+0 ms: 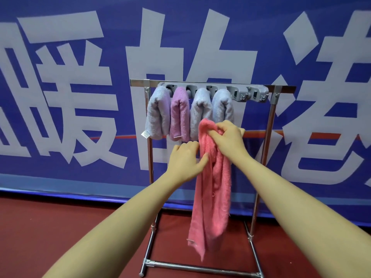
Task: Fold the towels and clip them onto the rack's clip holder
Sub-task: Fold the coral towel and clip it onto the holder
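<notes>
Towels first, from the left: four folded ones already hang from the grey clip holder (212, 92) on the rack (269, 125) — a pale lilac towel (157, 113), a purple towel (180, 115), a grey-blue towel (200, 111) and a light blue towel (222, 107), side by side and touching. To their right the holder shows free slots.

My left hand (185, 160) reaches in at the side of the pink towel (212, 187), thumb and fingers closing on its left edge partway down. My right hand (228, 135) is clenched around the bunched top of that same towel, holding it up in front of the rack, just below the hung ones. The rest dangles loose and long toward the floor (60, 227).

So I judge I am at the folding step for the fifth towel: it is not folded yet. Next I need to gather it into a short bundle, then push the fold up into a free slot at the right.

My left fingertips are hidden behind the cloth. The clips over the hung towels are mostly covered, and I cannot tell how the slots grip.
</notes>
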`<state>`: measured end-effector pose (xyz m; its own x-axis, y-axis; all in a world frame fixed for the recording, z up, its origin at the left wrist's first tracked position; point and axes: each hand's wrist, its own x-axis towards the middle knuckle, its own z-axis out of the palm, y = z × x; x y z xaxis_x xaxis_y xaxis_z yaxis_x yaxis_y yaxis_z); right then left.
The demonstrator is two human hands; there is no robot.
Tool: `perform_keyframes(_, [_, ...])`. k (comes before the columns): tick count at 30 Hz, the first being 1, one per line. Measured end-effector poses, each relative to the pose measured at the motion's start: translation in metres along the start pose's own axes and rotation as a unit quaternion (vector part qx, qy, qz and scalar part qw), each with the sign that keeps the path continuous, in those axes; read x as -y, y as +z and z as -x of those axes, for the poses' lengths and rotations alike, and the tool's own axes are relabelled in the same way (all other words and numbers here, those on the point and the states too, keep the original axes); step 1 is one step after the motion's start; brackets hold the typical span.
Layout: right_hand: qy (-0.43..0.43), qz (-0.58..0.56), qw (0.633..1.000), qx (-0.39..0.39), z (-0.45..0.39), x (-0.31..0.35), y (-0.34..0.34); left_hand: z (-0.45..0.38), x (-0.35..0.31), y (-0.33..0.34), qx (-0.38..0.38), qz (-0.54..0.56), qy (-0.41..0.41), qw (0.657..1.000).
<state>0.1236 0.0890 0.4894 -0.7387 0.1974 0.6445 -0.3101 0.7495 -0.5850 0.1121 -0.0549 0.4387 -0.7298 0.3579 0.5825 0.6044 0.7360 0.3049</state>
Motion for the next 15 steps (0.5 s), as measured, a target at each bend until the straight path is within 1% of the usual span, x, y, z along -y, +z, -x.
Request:
perform_keyframes(1, [0.001, -0.003, 1.000, -0.006, 0.000, 0.000, -0.002, -0.001, -0.003, 0.003, -0.006, -0.012, -0.004, 1.000])
perform_keyframes(3, [0.002, -0.009, 1.000, -0.024, 0.000, 0.000, -0.007, -0.004, -0.007, 0.007, -0.012, 0.008, -0.019, 1.000])
perform_keyframes(5, [0.007, -0.006, 0.999, -0.036, -0.001, 0.001, -0.012, -0.004, -0.012, 0.010, -0.003, 0.071, -0.023, 0.997])
perform_keyframes(7, [0.008, 0.008, 0.999, -0.039, -0.002, -0.002, -0.017, -0.004, -0.014, 0.010, 0.021, 0.149, -0.035, 0.988])
perform_keyframes(8, [0.011, 0.014, 0.999, -0.040, -0.002, -0.005, -0.019, -0.005, -0.013, 0.008, 0.024, 0.171, -0.041, 0.984])
perform_keyframes(12, [0.036, 0.027, 0.997, -0.062, -0.002, -0.018, -0.025, -0.008, -0.010, 0.002, -0.018, 0.171, -0.060, 0.983])
perform_keyframes(15, [0.069, 0.051, 0.995, -0.058, -0.001, -0.031, -0.024, -0.014, -0.011, -0.002, -0.036, 0.182, -0.082, 0.979])
